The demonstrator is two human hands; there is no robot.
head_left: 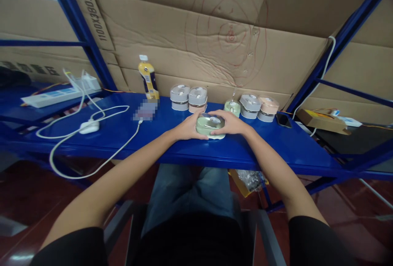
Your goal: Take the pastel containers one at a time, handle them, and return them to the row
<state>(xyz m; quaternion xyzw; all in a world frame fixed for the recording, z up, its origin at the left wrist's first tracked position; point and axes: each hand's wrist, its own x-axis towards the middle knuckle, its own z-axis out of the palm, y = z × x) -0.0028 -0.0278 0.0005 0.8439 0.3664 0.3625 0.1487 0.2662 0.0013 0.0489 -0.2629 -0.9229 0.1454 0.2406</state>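
Note:
Both hands grip a green lidded container [210,125] near the front of the blue table. My left hand [189,128] wraps its left side, thumb low and fingers behind. On its right side my right hand [231,122] is curled in the same way. The lid looks shiny, and a pale edge shows beneath the container. Just behind it stands another green container [232,107], partly hidden by my right hand. Grey container [179,97] and grey-and-peach container [198,98] stand behind to the left; grey container [250,106] and peach-and-grey container [268,108] stand to the right.
A yellow drink bottle [148,78] stands at the back left. A white cable [123,148] loops over the front edge near a white charger [89,126]. A phone [283,120] lies at right. Cardboard [159,36] backs the blue table [172,151].

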